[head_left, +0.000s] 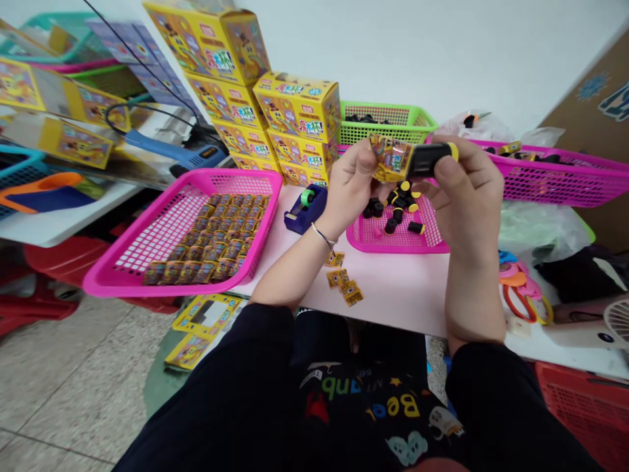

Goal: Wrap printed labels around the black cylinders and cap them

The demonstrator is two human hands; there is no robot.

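Both hands are raised over the pink table (403, 288). My left hand (351, 180) pinches a small yellow printed packet (390, 158) between thumb and fingers. My right hand (466, 190) grips a black cylinder with a yellow end (432, 157), its tip meeting the packet's open side. Below them a small pink basket (373, 237) holds several more black and yellow cylinders (400, 203). Several loose yellow packets (346, 285) lie on the table near my left wrist.
A large pink basket (128, 262) at left holds rows of filled packets (211, 239). Behind stand stacked yellow boxes (275, 124), a green basket (388, 121), a blue tape dispenser (305, 208) and a long pink basket (565, 177). Scissors (523, 295) lie at right.
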